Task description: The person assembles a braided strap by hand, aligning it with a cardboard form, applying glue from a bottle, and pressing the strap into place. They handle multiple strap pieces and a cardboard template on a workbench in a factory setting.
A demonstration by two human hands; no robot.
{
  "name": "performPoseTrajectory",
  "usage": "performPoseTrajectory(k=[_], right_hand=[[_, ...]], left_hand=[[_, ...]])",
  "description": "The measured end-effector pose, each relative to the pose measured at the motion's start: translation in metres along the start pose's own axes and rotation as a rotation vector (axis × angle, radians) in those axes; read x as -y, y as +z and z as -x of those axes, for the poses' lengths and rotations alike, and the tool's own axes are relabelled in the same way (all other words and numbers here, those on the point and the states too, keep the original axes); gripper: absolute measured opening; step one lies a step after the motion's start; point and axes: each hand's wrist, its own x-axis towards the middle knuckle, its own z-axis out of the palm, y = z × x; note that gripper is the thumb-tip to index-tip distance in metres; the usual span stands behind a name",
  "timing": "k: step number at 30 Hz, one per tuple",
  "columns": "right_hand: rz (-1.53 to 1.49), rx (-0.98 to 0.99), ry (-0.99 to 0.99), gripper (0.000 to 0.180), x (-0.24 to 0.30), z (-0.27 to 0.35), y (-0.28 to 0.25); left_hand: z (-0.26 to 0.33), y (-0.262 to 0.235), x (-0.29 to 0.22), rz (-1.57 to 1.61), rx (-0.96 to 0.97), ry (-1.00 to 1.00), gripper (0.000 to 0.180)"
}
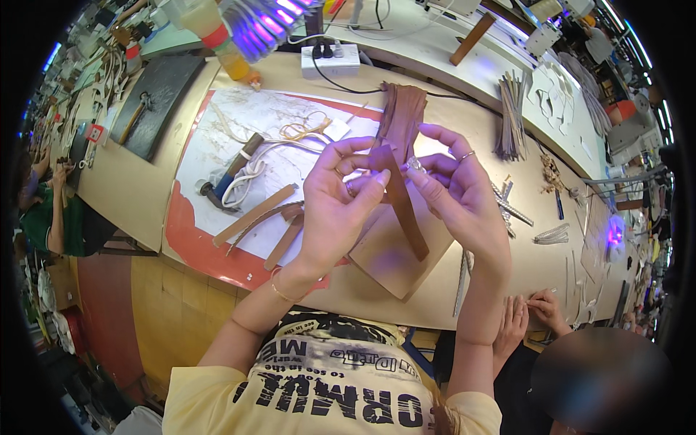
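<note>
My left hand is raised over the table, its thumb and fingers pinching the top end of a brown leather strap. The strap hangs down at a slant toward me. Close on the other side, my right hand is closed, with a small shiny silvery piece between thumb and fingertips; its exact kind is too small to make out. Below the strap lies a flat tan board or sheet. Just beyond my hands, a stack of brown leather strips rests on the table.
Left of my hands, a hammer, white cord and tan strips lie on a white sheet. A white power strip sits at the back. Thin strips are bunched at the right. A co-worker's hands are at the near right edge.
</note>
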Motion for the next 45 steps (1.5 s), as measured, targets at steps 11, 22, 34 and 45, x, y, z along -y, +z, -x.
performPoseTrajectory(k=[11,22,34,45], right_hand=[[-0.142,0.036,0.060,0.066,-0.028,0.023,0.006],[-0.051,-0.128,0.075,0.071,-0.010,0.083,-0.023],[0.239,-0.055,0.319,0.062,-0.067,0.090,-0.063],[0.189,-0.028,0.238,0.064,-0.079,0.088,-0.069]], left_hand=[[0.004,-0.007,0.011,0.096,-0.132,-0.006,0.043],[0.020,0.011,0.015,0.060,0.073,-0.175,0.043],[0.030,0.008,0.059,-0.596,0.180,-0.128,0.042],[0.022,-0.001,0.054,-0.344,0.145,-0.407,0.046]])
